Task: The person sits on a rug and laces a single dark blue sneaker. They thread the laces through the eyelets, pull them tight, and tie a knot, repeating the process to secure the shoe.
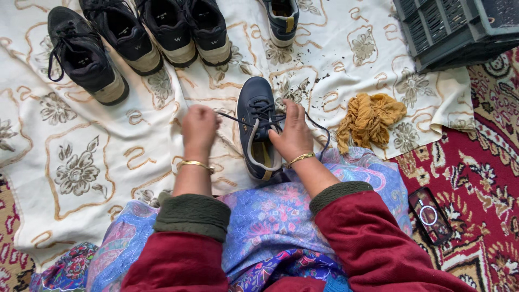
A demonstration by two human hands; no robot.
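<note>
While the left hand (199, 128) pinches a dark lace (233, 118) taut toward 9 o'clock, the right hand (293, 134) grips the navy blue lace-up shoe (258, 125) mid-cloth, bare white patterned cloth (75, 162) open at 8 o'clock.

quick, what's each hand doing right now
Left hand: closed, pulling the dark lace.
Right hand: closed on the laces atop the navy shoe.

A shoe (258, 127) is lying on the cloth (81, 162) just before the person's knees, toe pointing away. The left hand (199, 130) is sitting to its left, the right hand (294, 132) resting on its laces. Four shoes (146, 38) are standing in a row behind, a fifth shoe (283, 19) to their right. A crumpled rag (369, 120) is lying right of the near shoe, a crate (454, 30) behind that, and a phone (431, 215) on the carpet (486, 162) at the right.
</note>
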